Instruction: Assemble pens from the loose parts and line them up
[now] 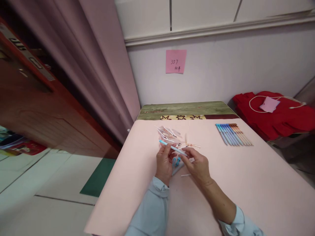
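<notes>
A light blue pen is held between both hands above the table, lying at a slant with its brighter blue end to the upper left. My left hand is closed around the blue end side. The fingers of my right hand pinch the lower right end, whose tip is hidden by them. Below and between the hands lie small blue pen parts and a pale barrel, partly covered. Just beyond the hands spreads a loose pile of pen refills and clear pieces.
A neat row of blue and orange-brown pens lies on the pink-covered table to the right. Red cloth with a white cord sits beyond the table's right edge. A pink note sticks to the wall; a wooden door stands left.
</notes>
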The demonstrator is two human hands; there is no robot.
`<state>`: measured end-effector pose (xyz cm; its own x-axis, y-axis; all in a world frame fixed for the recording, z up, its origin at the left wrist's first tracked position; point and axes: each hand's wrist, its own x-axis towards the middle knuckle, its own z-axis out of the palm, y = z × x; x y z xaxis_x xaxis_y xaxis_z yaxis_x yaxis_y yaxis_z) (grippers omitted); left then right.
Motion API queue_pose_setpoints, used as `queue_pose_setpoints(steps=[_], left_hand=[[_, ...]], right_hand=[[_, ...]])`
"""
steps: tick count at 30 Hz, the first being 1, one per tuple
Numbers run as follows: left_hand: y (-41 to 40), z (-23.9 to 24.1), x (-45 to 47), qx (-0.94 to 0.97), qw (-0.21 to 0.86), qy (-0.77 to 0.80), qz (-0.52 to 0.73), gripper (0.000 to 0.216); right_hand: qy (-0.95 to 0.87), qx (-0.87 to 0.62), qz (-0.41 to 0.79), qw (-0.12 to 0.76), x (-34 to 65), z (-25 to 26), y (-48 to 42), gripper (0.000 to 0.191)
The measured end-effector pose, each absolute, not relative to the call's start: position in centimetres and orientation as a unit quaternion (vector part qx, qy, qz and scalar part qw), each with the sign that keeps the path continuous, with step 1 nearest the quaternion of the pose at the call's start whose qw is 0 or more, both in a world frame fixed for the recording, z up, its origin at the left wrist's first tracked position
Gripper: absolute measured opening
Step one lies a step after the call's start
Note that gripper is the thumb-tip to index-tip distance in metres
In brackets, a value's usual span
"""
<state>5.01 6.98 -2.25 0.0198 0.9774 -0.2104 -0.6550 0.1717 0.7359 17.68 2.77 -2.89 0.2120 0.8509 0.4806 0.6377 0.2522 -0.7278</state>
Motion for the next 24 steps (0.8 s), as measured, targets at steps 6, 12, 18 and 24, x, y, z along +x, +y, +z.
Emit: queue_pose_setpoints(steps=[6,12,18,24], left_hand=[[6.91,-2.14,5.32,0.276,0.667,0.368,0.586,0.027],[6.84,-2.01,5.23,0.267,0.679,0.355,0.585,0.022],[6.59,-1.67,5.30,0.279,0.667,0.351,0.595,0.022],[6.56,-1.75,5.44,0.279,0.663,0.363,0.592,0.024]], right_hand=[[-0.625,-0.583,0.082,0.513,17.51,-2.96,2.81,0.025],[-0.527,-0.547,0.367,0.536,17.43,-2.58,2.88,0.038],[-0.510,-0.543,0.403,0.532,17.36,-2.63,2.96,0.041],[-0.600,-0.602,0.176,0.496,17.45,-2.88,2.49,0.023]])
